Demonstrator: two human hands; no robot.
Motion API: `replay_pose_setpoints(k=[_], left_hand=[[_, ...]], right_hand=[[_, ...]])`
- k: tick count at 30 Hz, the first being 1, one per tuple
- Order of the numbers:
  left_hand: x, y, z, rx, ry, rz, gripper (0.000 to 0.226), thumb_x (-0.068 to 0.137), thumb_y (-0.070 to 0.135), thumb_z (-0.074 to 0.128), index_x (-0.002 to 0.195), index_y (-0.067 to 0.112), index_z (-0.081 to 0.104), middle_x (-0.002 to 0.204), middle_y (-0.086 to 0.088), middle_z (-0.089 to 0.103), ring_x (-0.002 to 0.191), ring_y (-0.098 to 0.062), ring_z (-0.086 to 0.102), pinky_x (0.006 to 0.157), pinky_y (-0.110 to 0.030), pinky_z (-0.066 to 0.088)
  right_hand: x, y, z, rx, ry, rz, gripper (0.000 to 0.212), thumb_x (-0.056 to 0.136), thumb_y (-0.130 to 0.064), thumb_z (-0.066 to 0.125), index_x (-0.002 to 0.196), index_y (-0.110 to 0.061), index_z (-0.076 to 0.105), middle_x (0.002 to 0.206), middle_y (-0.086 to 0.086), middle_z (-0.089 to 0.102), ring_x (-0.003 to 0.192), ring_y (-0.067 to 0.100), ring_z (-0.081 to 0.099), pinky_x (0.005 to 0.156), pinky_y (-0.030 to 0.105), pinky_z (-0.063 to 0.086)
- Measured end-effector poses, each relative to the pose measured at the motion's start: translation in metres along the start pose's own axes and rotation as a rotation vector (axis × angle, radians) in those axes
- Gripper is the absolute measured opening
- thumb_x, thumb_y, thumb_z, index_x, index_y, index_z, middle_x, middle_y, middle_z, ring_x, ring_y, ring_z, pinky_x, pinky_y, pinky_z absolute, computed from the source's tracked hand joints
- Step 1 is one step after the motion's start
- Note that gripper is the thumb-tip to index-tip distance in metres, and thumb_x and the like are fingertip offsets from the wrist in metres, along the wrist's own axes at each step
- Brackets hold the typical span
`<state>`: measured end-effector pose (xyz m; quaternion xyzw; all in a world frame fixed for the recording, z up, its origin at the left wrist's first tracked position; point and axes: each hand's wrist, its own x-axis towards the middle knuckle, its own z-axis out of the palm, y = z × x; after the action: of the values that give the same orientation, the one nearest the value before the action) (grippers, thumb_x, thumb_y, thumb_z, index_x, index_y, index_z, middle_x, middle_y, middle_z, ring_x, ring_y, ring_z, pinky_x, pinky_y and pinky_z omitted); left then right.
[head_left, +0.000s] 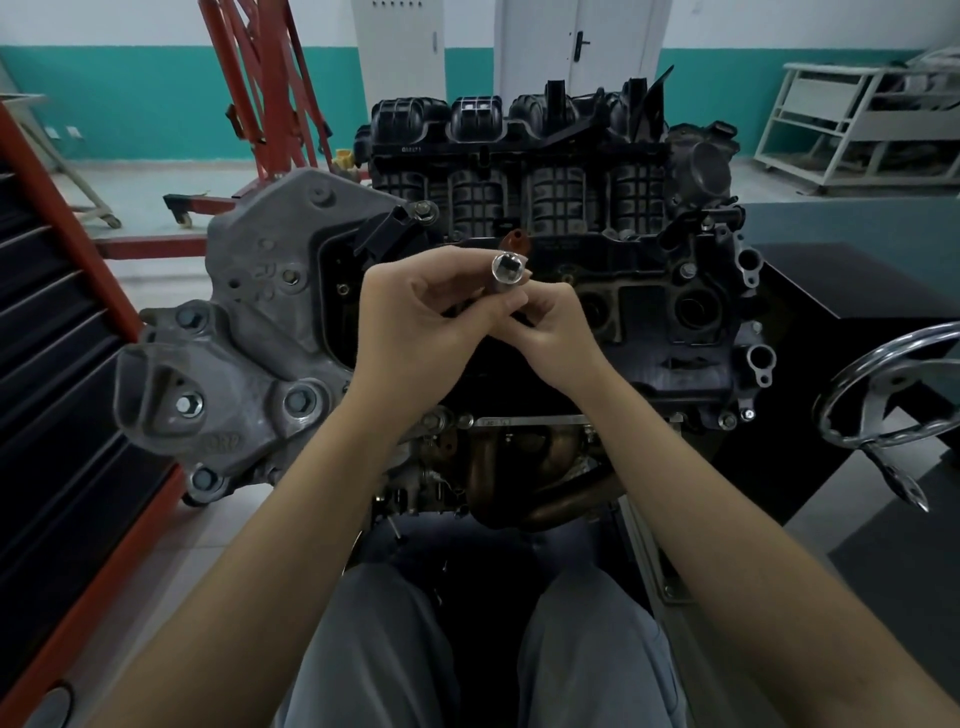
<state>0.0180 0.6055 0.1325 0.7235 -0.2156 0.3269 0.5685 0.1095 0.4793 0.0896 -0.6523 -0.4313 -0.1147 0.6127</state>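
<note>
Now, legs (395, 649): grey trousers, nearest.
Left hand (415, 312): fingers curled round socket.
Right hand (550, 332): pinches socket's lower end.
Socket (506, 267): chrome, open end facing camera, above engine.
Engine (649, 291): just behind hands.
Hoist (270, 88): red, far left.

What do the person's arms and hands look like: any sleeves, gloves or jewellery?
The left hand and right hand are bare, with no gloves. No ring, watch or bracelet shows. Both forearms are uncovered as far as the frame reaches, so no sleeve is in view. Below them, grey trousers cover the legs.
</note>
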Motion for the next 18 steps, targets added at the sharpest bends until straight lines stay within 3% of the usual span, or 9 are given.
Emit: replay_pose_setpoints(k=[3,7,10,12,14,18], left_hand=[[0.0009,0.0024,-0.0011,-0.004,-0.046,-0.016,0.029,0.077,-0.007,0.073,0.103,0.007,0.068,0.095,-0.012,0.072,0.094,-0.023,0.071,0.087,-0.042,0.056],[0.0018,0.0038,0.0006,0.147,0.049,0.021,0.022,0.069,0.006,0.084,0.088,0.011,0.072,0.084,0.002,0.071,0.081,-0.01,0.07,0.078,-0.025,0.056],[0.0022,0.0039,0.0011,0.108,0.046,0.016,0.022,0.074,0.003,0.079,0.093,0.011,0.072,0.087,0.0,0.072,0.085,-0.011,0.071,0.08,-0.029,0.058],[0.0021,0.0033,0.0004,0.052,-0.002,-0.004,0.025,0.078,-0.003,0.074,0.101,0.007,0.07,0.092,-0.007,0.073,0.091,-0.017,0.071,0.085,-0.036,0.057],[0.0023,0.0037,-0.0007,0.02,-0.046,-0.013,0.027,0.079,-0.007,0.071,0.103,0.003,0.069,0.095,-0.011,0.072,0.093,-0.021,0.071,0.087,-0.039,0.057],[0.0019,0.0044,0.0,0.128,0.03,-0.01,0.025,0.071,0.002,0.082,0.091,0.013,0.071,0.086,0.0,0.072,0.085,-0.011,0.071,0.081,-0.03,0.057]], right_hand=[[-0.0004,0.0006,0.0029,0.006,0.07,0.017,0.027,0.082,0.006,0.066,0.097,-0.016,0.067,0.082,-0.016,0.072,0.083,0.002,0.067,0.076,0.018,0.05],[0.0,0.0027,0.003,-0.017,0.089,-0.022,0.015,0.079,0.007,0.071,0.094,0.003,0.07,0.089,0.015,0.072,0.087,0.024,0.07,0.082,0.033,0.055],[0.0002,0.0017,0.001,-0.015,0.036,-0.04,0.021,0.083,0.005,0.067,0.102,-0.004,0.068,0.094,0.006,0.071,0.093,0.017,0.068,0.085,0.028,0.052],[0.0001,0.0005,0.0018,-0.019,0.026,-0.023,0.027,0.083,0.004,0.065,0.105,-0.012,0.065,0.092,-0.01,0.07,0.09,0.004,0.067,0.082,0.021,0.05],[-0.0001,0.0019,0.0031,-0.032,0.067,-0.014,0.026,0.081,0.005,0.068,0.101,-0.011,0.067,0.085,-0.014,0.071,0.085,0.001,0.067,0.077,0.018,0.05],[-0.0003,0.0015,0.0046,-0.039,0.111,-0.018,0.017,0.078,0.006,0.072,0.093,-0.002,0.07,0.088,0.016,0.071,0.086,0.029,0.07,0.082,0.044,0.056]])
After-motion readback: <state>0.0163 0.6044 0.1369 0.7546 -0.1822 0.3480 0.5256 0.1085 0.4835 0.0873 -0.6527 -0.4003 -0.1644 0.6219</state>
